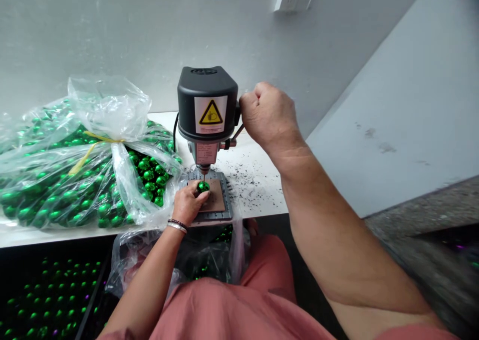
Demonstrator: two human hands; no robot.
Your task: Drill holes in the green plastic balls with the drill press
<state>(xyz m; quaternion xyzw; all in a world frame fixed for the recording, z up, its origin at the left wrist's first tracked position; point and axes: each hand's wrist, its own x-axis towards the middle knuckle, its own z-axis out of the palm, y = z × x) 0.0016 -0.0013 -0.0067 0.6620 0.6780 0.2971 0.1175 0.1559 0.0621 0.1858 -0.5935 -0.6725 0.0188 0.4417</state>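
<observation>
A small black drill press (207,100) with a yellow warning sticker stands on the white table. Under its bit, a shiny green ball (203,187) rests on a brown board (217,196) over the grey base. My left hand (188,200) pinches the ball from the left and front, thumb and fingers round it. The bit comes down to the top of the ball; whether it has entered cannot be seen. My right hand (268,113) is closed in a fist round the lever at the right of the press, hiding the lever's end.
A clear plastic bag (108,100) full of green balls, tied with yellow, lies left of the press. Dark shavings (250,180) litter the white table (269,203). Below the edge are an open plastic bag (138,245) and dark trays (90,307) with green balls.
</observation>
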